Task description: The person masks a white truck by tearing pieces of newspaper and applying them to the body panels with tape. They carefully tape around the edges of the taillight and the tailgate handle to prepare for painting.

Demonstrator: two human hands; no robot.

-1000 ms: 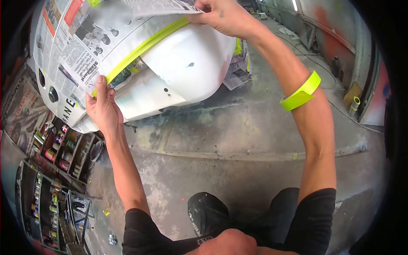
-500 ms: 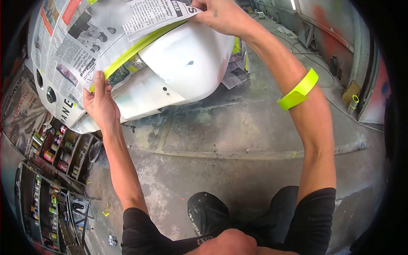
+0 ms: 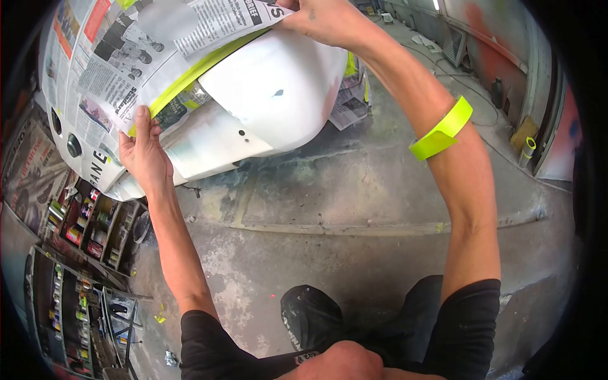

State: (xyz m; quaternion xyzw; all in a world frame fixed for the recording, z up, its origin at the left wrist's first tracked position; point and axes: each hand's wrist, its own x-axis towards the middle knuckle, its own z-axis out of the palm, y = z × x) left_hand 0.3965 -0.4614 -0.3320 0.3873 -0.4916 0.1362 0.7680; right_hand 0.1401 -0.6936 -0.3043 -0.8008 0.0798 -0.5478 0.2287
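Observation:
A newspaper sheet (image 3: 158, 54) edged with yellow-green tape (image 3: 196, 73) lies over the upper part of a white vehicle body (image 3: 272, 88). My left hand (image 3: 147, 149) pinches the sheet's lower left corner between thumb and fingers, beside the tape. At the upper right, my right hand (image 3: 320, 22) grips the opposite corner, its fingertips partly cut off by the frame's top. The taped edge is stretched between both hands. A yellow-green tape roll (image 3: 443, 130) sits around my right forearm. More newspaper (image 3: 348, 109) hangs at the far side of the body.
Shelves with cans and bottles (image 3: 88, 221) stand at the left, near a printed poster (image 3: 28, 168). A dark bucket (image 3: 144, 228) is beside them. A cable (image 3: 456, 79) runs along the floor at the right, near a stained wall (image 3: 494, 50). Crumpled scraps lie on the floor.
The view has shifted slightly. Both hands keep hold of the sheet, and they and the vehicle body appear a little further left.

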